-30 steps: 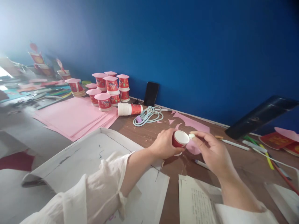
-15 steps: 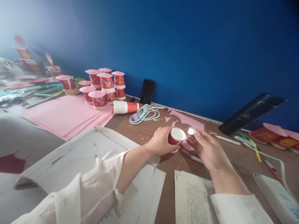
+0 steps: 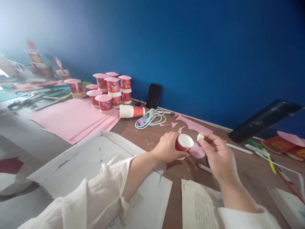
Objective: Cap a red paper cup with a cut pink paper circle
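My left hand (image 3: 166,147) is wrapped round a small red paper cup (image 3: 183,144) tipped on its side, its white bottom facing right. My right hand (image 3: 218,154) pinches a small whitish lump (image 3: 200,136) between thumb and fingertip, just right of the cup's bottom and not touching it. A pink paper circle (image 3: 197,150) lies on the brown table (image 3: 152,136) below the cup, between both hands.
Pink-lidded red cups (image 3: 111,89) stand stacked at the back left beside a lying sleeve of cups (image 3: 132,111). Pink paper sheets (image 3: 73,117), a coiled cable (image 3: 150,118), a phone (image 3: 153,95) against the blue wall, pens (image 3: 238,149) and white paper (image 3: 95,159) surround my hands.
The view shifted slightly. My right hand, still pinching the whitish lump, has drawn a little away from the cup's bottom; the left hand keeps its hold on the cup.
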A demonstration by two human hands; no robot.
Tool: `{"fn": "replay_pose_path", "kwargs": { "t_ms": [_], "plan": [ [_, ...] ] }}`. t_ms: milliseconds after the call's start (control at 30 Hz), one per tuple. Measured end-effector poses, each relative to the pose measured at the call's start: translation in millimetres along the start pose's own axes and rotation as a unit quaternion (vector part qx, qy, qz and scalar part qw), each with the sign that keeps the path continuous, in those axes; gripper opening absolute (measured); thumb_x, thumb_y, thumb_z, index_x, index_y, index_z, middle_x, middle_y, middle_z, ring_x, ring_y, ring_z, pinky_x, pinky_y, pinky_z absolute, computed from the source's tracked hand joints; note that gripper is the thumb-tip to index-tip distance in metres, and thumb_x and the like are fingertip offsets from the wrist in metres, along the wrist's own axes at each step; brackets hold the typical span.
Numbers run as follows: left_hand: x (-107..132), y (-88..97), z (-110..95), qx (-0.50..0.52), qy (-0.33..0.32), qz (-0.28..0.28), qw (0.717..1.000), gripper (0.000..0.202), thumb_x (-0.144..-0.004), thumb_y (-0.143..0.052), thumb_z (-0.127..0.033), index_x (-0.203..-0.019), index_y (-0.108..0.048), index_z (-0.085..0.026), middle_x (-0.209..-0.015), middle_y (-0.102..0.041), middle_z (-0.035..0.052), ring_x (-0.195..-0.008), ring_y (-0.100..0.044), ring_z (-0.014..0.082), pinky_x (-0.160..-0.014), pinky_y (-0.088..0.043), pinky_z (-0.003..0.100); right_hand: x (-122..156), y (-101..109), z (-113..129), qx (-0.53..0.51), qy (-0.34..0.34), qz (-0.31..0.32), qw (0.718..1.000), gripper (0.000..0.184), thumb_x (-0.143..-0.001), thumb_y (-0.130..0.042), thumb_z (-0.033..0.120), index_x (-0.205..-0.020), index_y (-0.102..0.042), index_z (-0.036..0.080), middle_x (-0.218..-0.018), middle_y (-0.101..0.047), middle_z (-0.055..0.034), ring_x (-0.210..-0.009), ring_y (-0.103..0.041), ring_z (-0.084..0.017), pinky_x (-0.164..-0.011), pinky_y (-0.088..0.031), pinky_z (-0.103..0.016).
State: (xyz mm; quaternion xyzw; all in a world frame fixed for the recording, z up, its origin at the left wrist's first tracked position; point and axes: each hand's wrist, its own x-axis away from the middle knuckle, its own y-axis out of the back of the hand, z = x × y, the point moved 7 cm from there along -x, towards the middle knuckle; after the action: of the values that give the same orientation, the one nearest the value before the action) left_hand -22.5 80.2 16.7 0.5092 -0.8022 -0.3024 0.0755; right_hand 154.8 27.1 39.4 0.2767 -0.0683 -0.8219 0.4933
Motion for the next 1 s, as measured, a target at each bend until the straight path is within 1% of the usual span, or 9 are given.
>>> {"fn": "replay_pose_path", "kwargs": {
  "t_ms": [67,200,267,433,633,733,867,933,1000],
  "plan": [
    [-0.2,-0.2,0.7,-0.001,-0.002,0.0,1.0,0.062,-0.064,-0.085,-0.044,-0.113,-0.057,-0.019,-0.12,-0.061,0.0111,-0.117,-0.054,0.0312,-0.103,-0.042,0.047,2.3,0.5,4.1,0.011,0.01,-0.011,1.0,0.035,-0.081,-0.072,0.046,-0.107,-0.069,0.023,-0.103,-0.074,-0.008,-0.094,-0.071,-0.024,-0.09,-0.056,-0.043],
    [-0.6,-2.0,2.9,-0.006,-0.014,-0.006,1.0,0.062,-0.066,-0.083,-0.046,-0.115,-0.056,-0.02,-0.122,-0.06,0.0108,-0.119,-0.053,0.0313,-0.102,-0.042,0.047,7.5,-3.3,11.0,0.0,0.074,-0.015,0.997,0.032,-0.081,-0.072,0.038,-0.108,-0.066,0.022,-0.106,-0.072,-0.0083,-0.091,-0.07,-0.023,-0.088,-0.057,-0.043],
    [-1.0,-3.3,4.1,-0.01,-0.021,-0.008,1.0,0.06,-0.067,-0.081,-0.046,-0.115,-0.056,-0.021,-0.121,-0.06,0.0104,-0.118,-0.054,0.0312,-0.101,-0.043,0.047,10.5,-4.8,15.7,0.028,0.116,-0.02,0.993,0.029,-0.083,-0.071,0.036,-0.108,-0.066,0.023,-0.107,-0.072,-0.008,-0.092,-0.07,-0.022,-0.089,-0.056,-0.044],
    [-1.5,-3.6,3.6,-0.013,-0.032,-0.013,0.999,0.054,-0.068,-0.08,-0.045,-0.109,-0.056,-0.02,-0.117,-0.062,0.0101,-0.116,-0.055,0.0314,-0.1,-0.043,0.048,17.2,-5.4,33.2,0.144,0.214,-0.043,0.965,0.018,-0.087,-0.066,0.032,-0.104,-0.066,0.025,-0.106,-0.072,-0.0073,-0.096,-0.069,-0.024,-0.091,-0.055,-0.045],
    [-1.5,-1.9,2.1,-0.011,-0.024,-0.01,1.0,0.051,-0.069,-0.079,-0.044,-0.108,-0.055,-0.021,-0.116,-0.062,0.0093,-0.117,-0.055,0.0308,-0.1,-0.043,0.048,21.9,-5.7,44.1,0.171,0.272,-0.046,0.946,0.012,-0.088,-0.064,0.028,-0.1,-0.066,0.026,-0.105,-0.073,-0.0077,-0.098,-0.069,-0.026,-0.091,-0.055,-0.046],
    [-1.2,-1.1,2.1,-0.01,-0.023,-0.009,1.0,0.05,-0.069,-0.08,-0.043,-0.106,-0.056,-0.021,-0.116,-0.062,0.0095,-0.117,-0.054,0.0312,-0.101,-0.043,0.048,20.8,-4.4,38.5,0.161,0.258,-0.045,0.951,0.012,-0.087,-0.066,0.028,-0.099,-0.066,0.026,-0.105,-0.073,-0.0074,-0.098,-0.069,-0.025,-0.092,-0.054,-0.046],
    [-0.2,-0.1,2.1,-0.006,-0.018,-0.009,1.0,0.052,-0.069,-0.08,-0.044,-0.109,-0.056,-0.02,-0.119,-0.061,0.0107,-0.117,-0.054,0.0314,-0.1,-0.043,0.048,13.7,2.4,18.7,0.111,0.162,-0.057,0.979,0.02,-0.085,-0.069,0.033,-0.103,-0.067,0.024,-0.104,-0.073,-0.0067,-0.093,-0.07,-0.024,-0.091,-0.055,-0.045],
    [0.2,0.3,1.3,-0.011,-0.018,-0.009,1.0,0.052,-0.07,-0.079,-0.045,-0.109,-0.056,-0.02,-0.118,-0.061,0.0109,-0.115,-0.055,0.0313,-0.099,-0.044,0.048,11.4,3.1,11.9,0.081,0.117,-0.048,0.989,0.023,-0.084,-0.07,0.035,-0.104,-0.068,0.024,-0.102,-0.073,-0.0063,-0.089,-0.071,-0.023,-0.089,-0.057,-0.043],
    [0.3,0.4,0.9,-0.018,-0.015,-0.006,1.0,0.051,-0.07,-0.079,-0.046,-0.109,-0.057,-0.02,-0.117,-0.062,0.0108,-0.114,-0.055,0.0313,-0.098,-0.045,0.047,10.5,1.8,10.2,0.065,0.089,-0.033,0.993,0.026,-0.083,-0.071,0.038,-0.105,-0.069,0.024,-0.101,-0.074,-0.0064,-0.088,-0.071,-0.022,-0.087,-0.058,-0.042]
  ]
}}
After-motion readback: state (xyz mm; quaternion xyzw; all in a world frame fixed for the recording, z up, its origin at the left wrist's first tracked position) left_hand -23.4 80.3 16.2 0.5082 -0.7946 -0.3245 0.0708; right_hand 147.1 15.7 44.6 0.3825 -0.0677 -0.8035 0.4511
